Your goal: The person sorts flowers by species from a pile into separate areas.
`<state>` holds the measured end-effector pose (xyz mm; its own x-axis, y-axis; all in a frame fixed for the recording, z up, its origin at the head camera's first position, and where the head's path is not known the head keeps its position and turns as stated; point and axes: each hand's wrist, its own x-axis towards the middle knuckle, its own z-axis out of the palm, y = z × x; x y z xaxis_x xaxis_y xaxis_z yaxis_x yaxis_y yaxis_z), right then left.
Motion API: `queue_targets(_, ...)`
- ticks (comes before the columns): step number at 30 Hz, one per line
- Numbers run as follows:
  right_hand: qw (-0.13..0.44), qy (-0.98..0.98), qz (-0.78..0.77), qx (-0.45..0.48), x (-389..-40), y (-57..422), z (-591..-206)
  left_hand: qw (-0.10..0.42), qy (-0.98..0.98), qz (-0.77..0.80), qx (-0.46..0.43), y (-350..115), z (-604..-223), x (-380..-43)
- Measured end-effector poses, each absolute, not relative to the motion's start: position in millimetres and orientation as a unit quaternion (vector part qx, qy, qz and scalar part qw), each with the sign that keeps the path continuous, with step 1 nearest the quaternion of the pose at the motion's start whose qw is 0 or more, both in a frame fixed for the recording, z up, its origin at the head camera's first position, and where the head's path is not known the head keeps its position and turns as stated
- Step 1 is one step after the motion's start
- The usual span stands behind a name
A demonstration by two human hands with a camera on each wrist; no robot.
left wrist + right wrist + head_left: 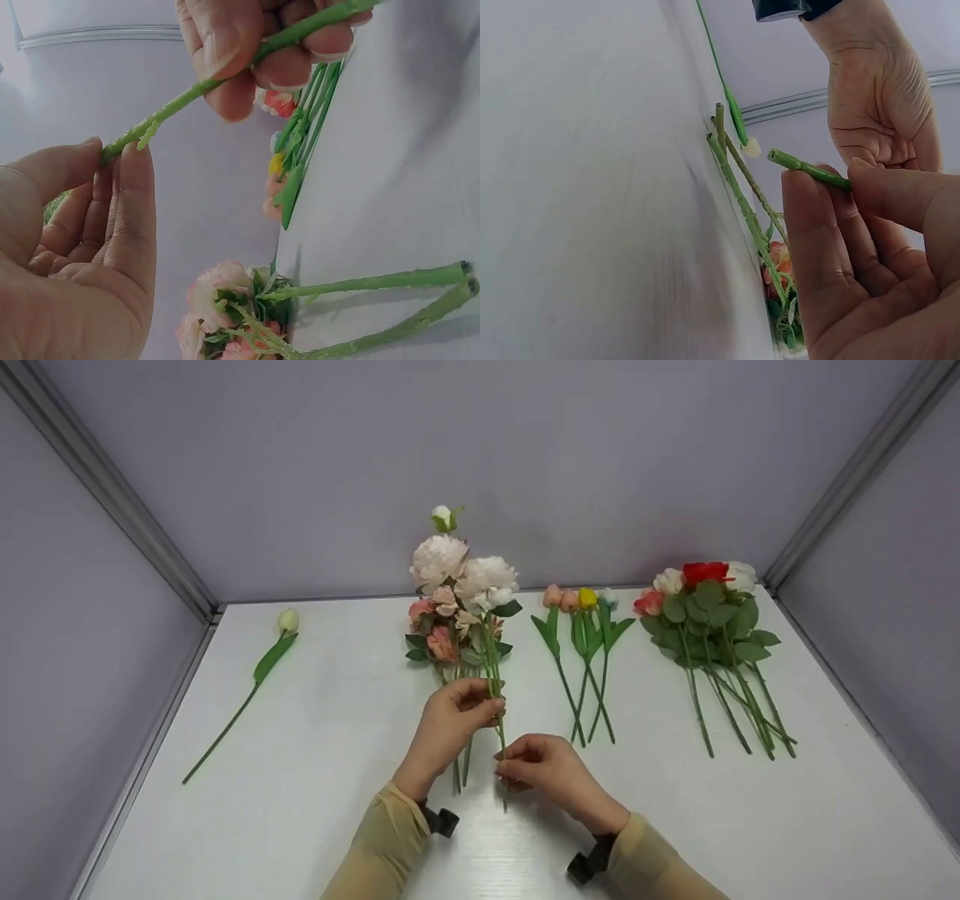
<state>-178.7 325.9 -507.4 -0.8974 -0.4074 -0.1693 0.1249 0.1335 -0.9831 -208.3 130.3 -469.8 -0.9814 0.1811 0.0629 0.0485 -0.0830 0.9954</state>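
My left hand [442, 731] pinches the green stem [184, 99] of an artificial peony spray with pale pink-white blooms [491, 574] between thumb and fingers. Lower down the same stem, my right hand [559, 780] grips it between thumb and fingertips; the cut end [782, 158] sticks out past them. The spray is held above the table. Behind it lies a group of coral-pink flowers [442, 645] with dark leaves, partly covered by my left hand and the blooms. Bare stem ends [375, 283] of that group point toward me.
A single white tulip [288, 622] lies at the left of the white table [352, 697]. Right of my hands are several tulips [587, 598], peach, yellow and pale blue. Farther right lies a bunch of roses [705, 574], red, white and pink. Grey walls [480, 450] enclose the table.
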Motion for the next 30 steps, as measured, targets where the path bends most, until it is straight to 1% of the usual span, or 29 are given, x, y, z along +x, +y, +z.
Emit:
queue_targets(13,0.200,0.721,-0.658,-0.086,-179.1,324.6,-511.4,0.023,0.682,0.725,0.092,131.6,-477.0,-201.9)
queue_targets(30,0.179,0.732,-0.651,-0.091,-178.4,325.7,-511.9,0.042,0.673,0.735,0.067,134.9,-479.4,-198.7)
